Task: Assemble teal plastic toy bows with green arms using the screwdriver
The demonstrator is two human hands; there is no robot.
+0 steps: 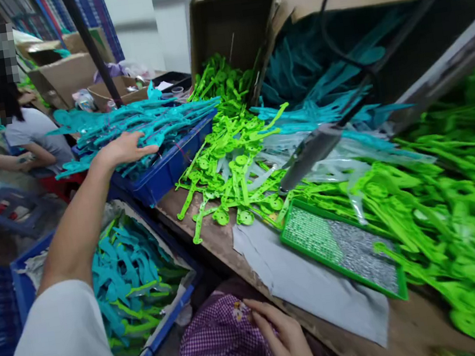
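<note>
My left hand (126, 149) reaches out over a heap of teal plastic pieces (162, 118) in a blue crate (162, 179). Its fingers are extended and slightly apart, touching or just above the top pieces. Down at my lap, my right hand (281, 337) hovers over purple checked cloth (214, 328), thumb and fingers drawn together. Whatever those fingertips hold, if anything, is too small to make out. Bright green plastic pieces (240, 166) lie piled on the table, right of the crate. A green tray (339, 246) of small silvery parts sits in front of them.
A gray-handled tool (311, 153) hangs on a dark cable above the green pieces. A lower blue bin (184, 300) holds teal and green pieces to my left. Cardboard boxes (233, 19) stand behind. Gray cloth (314, 285) lies on the table. Another person (37, 138) sits at left.
</note>
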